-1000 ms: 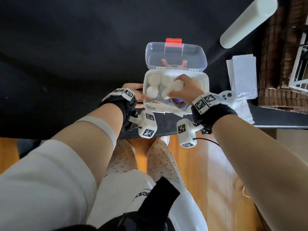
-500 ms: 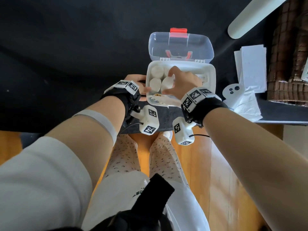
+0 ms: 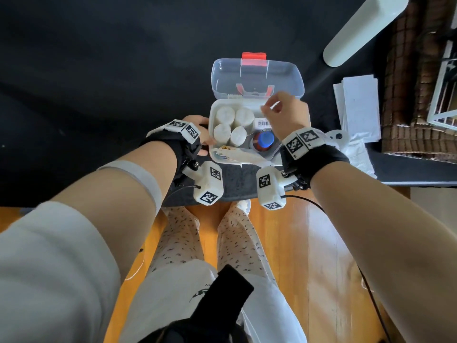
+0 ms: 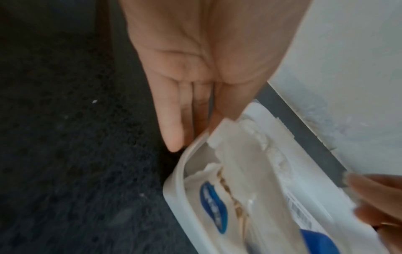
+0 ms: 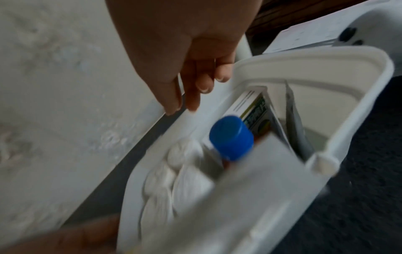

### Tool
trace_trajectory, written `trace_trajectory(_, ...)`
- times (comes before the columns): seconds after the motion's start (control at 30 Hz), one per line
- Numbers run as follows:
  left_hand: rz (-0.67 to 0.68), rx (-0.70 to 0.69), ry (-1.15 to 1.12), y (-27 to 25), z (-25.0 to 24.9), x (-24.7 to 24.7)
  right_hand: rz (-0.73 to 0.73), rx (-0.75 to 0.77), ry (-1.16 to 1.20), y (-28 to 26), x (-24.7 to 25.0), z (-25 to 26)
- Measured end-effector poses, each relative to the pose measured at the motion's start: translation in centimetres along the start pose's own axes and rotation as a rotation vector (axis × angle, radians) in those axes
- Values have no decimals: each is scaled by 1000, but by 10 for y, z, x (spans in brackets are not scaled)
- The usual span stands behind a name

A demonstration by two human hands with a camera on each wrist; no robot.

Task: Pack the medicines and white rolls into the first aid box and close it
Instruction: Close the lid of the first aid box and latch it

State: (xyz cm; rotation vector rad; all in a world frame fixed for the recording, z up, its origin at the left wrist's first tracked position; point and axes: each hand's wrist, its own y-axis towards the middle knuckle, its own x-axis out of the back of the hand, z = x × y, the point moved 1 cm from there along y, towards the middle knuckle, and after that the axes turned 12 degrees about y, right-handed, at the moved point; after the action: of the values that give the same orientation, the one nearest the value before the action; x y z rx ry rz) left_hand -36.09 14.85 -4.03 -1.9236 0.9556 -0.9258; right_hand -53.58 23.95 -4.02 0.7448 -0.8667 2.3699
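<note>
The white first aid box stands open on the black table, its clear lid with a red latch tipped back. Several white rolls stand upright in its left part. A blue-capped bottle, a barcoded medicine carton and a flat packet fill the rest. My left hand rests with straight fingers against the box's left wall. My right hand hovers over the back right of the box, fingers loosely bent and holding nothing. The bottle's blue cap shows below them.
The box sits close to the table's near edge, above a wooden floor. To its right lie a small white device, crumpled tissue and folded papers. A white cylinder slants at the back right, and a brown woven thing is beyond.
My right hand set the roll it held among the other rolls, let go, and rose toward the back right of the box. My left hand stayed at the box's side.
</note>
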Motion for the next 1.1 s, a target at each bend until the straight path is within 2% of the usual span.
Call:
trace_trajectory(0.07,-11,-3,141,3,-12,4,-154,-20,81,10,15,-9)
trace_trajectory(0.17,-80,-11,48,11,-35,8,-250,-140,204,25,30,-22)
trace_trajectory(0.27,-113,-21,-68,18,-49,7,-137,-296,288,41,35,-29)
trace_trajectory(0.37,-122,-45,-134,23,-55,4,-35,-320,291,47,34,-30)
trace_trajectory(0.5,-159,-88,-230,29,-68,5,-83,-299,462,50,35,-22)
trace_trajectory(0.7,-191,-181,-287,24,-84,16,-29,-306,601,59,43,0)
trace_trajectory(0.9,-284,-179,-263,12,-91,22,0,-251,857,51,52,5)
trace_trajectory(1.0,-271,-199,-262,9,-85,23,-35,-297,935,49,56,5)
trace_trajectory(1.1,-289,-192,-217,4,-78,23,-11,-369,913,41,62,6)
